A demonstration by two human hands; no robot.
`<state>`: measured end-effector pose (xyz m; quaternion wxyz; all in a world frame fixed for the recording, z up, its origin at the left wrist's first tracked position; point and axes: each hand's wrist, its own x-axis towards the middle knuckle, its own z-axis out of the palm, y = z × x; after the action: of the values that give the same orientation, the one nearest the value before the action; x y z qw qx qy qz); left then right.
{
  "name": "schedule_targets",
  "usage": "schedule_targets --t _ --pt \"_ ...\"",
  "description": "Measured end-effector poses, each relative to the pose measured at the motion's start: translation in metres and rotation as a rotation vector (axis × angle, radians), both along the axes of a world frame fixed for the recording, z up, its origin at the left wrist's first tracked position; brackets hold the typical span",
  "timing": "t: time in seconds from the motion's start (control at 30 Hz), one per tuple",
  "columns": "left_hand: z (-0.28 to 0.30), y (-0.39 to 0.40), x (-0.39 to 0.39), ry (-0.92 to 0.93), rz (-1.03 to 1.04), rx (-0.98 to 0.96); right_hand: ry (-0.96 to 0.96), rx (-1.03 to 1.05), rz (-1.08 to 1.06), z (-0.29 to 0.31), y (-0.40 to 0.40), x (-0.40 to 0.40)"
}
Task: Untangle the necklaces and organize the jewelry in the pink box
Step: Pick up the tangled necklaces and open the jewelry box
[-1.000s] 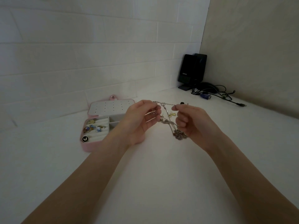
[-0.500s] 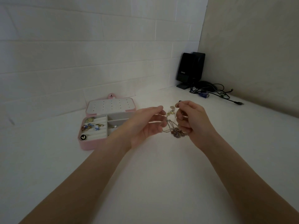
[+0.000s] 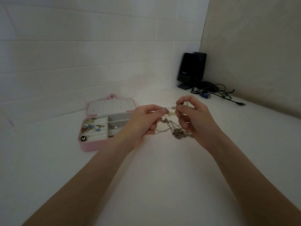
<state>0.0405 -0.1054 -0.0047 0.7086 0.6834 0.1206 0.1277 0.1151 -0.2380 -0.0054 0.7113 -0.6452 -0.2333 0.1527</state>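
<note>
The white counter (image 3: pixel 65 168) fills most of my view, with the tiled wall across the top and a beige wall at the upper right. In the upper right corner sits a black speaker (image 3: pixel 189 70) with a loose pile of black cables (image 3: pixel 216 92) beside it, same as half a second ago.

Left of centre lies the pink box (image 3: pixel 91 146), lid open and laid back toward the tiled wall, rings and small coloured pieces in its left slots. It has not shifted on the counter.

My left hand (image 3: pixel 143 126) and right hand (image 3: pixel 193 121) meet at the middle of the frame, just right of the box. Compared with the earlier frame, they are a little further apart again and the chain between them is drawn out slightly. Each hand pinches the tangled necklaces (image 3: pixel 172 128) between thumb and forefinger near the top, the other fingers curled loosely under.

The rest of the chains hang in a knot below the right hand, close to the counter; I cannot tell whether they touch it. Small gold pieces (image 3: pixel 171 113) show between the fingertips.
</note>
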Motion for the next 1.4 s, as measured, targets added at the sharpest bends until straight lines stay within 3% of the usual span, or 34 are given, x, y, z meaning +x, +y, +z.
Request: schedule_targets --t 0.27,0.77,1.03,1.27,1.4 --pt "0.0008 0.0019 -0.0014 -0.065 0.09 0.044 -0.281 -0.258 0.03 -0.0007 0.0048 -0.0086" --pt "0.0021 0.0036 -0.0006 -0.101 0.179 0.198 -0.175 -0.118 0.03 -0.002 0.0041 -0.0018" --pt "0.0015 -0.0001 0.0005 -0.101 0.224 0.307 0.223 0.198 0.173 0.0022 0.0065 -0.0055" --pt "0.0039 0.0028 0.0002 -0.069 0.179 -0.056 0.118 0.023 0.151 -0.0003 0.0052 -0.0054" --pt "0.0012 0.0013 0.0 -0.072 0.126 0.08 -0.04 -0.059 0.086 -0.0038 0.0062 -0.0069"
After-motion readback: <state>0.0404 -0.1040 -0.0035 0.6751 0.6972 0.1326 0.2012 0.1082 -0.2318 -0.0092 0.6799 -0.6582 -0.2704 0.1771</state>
